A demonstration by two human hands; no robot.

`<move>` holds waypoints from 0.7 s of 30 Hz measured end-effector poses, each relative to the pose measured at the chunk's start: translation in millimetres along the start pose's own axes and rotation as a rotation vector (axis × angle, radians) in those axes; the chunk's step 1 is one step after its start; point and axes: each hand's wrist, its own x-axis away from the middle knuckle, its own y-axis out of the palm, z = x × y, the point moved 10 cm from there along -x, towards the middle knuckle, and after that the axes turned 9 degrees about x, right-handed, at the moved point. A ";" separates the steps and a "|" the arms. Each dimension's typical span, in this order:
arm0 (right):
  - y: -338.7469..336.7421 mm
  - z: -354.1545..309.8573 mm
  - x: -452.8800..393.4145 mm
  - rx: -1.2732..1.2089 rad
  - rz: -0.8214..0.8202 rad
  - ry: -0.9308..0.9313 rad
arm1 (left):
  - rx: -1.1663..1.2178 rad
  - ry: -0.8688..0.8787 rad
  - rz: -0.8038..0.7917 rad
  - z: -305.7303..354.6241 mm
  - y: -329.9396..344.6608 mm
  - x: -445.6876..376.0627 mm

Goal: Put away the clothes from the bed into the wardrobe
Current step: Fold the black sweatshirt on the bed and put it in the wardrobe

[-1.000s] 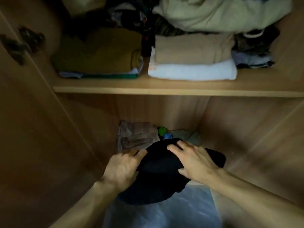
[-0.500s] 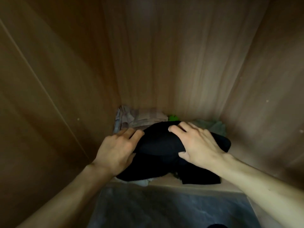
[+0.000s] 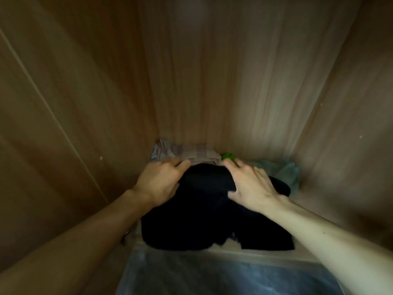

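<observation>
Two hands press a black garment onto the wardrobe floor

The left hand (image 3: 158,182) and right hand (image 3: 249,185) lie flat, fingers spread, on a soft, rumpled black garment (image 3: 204,218) bunched at the front edge of the wood-grain wardrobe (image 3: 212,81) floor; behind it, against the back wall, sits folded plaid cloth (image 3: 191,153); a small green item (image 3: 227,156) beside it; crumpled pale teal fabric (image 3: 282,170) fills the right rear corner.

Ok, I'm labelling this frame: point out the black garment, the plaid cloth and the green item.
black garment (image 3: 204,213), head view, middle of its top.
plaid cloth (image 3: 191,153), head view, top fold.
green item (image 3: 227,156), head view, visible bit behind the right fingers.
</observation>
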 end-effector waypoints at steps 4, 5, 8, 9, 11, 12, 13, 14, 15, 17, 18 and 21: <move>-17.4 8.7 -30.7 -0.015 0.252 0.051 | -0.075 0.071 0.268 -19.9 -28.2 -23.2; -18.0 7.1 -35.0 -0.006 0.323 0.040 | -0.099 0.092 0.354 -23.8 -31.4 -25.8; 18.3 -1.2 -41.7 0.001 0.415 0.021 | -0.114 0.124 0.523 -33.3 -4.9 -20.7; 45.7 -5.0 -42.3 -0.001 0.408 0.022 | -0.092 0.108 0.531 -38.5 20.5 -16.8; 114.9 -13.3 -41.7 -0.011 0.334 0.026 | -0.076 0.077 0.472 -46.9 93.2 -6.4; 155.2 -18.7 -40.2 -0.025 0.259 0.014 | -0.078 0.064 0.399 -50.6 140.2 -1.4; 199.1 -25.6 -38.4 -0.026 0.147 -0.010 | -0.079 0.039 0.293 -54.9 190.3 3.1; 244.4 -34.1 -33.4 -0.031 0.031 -0.034 | -0.073 0.002 0.156 -59.5 242.0 10.0; 287.3 -42.1 -25.9 -0.061 -0.089 -0.046 | -0.049 -0.049 0.034 -64.9 288.3 20.0; 337.5 -54.2 -12.6 -0.117 -0.159 -0.039 | 0.069 -0.178 -0.103 -77.0 351.7 41.2; 346.3 -56.5 -9.5 -0.125 -0.140 -0.024 | 0.128 -0.232 -0.129 -81.8 371.0 50.8; 346.5 -55.8 -7.0 -0.152 -0.177 -0.046 | 0.262 -0.248 -0.175 -79.4 382.6 63.0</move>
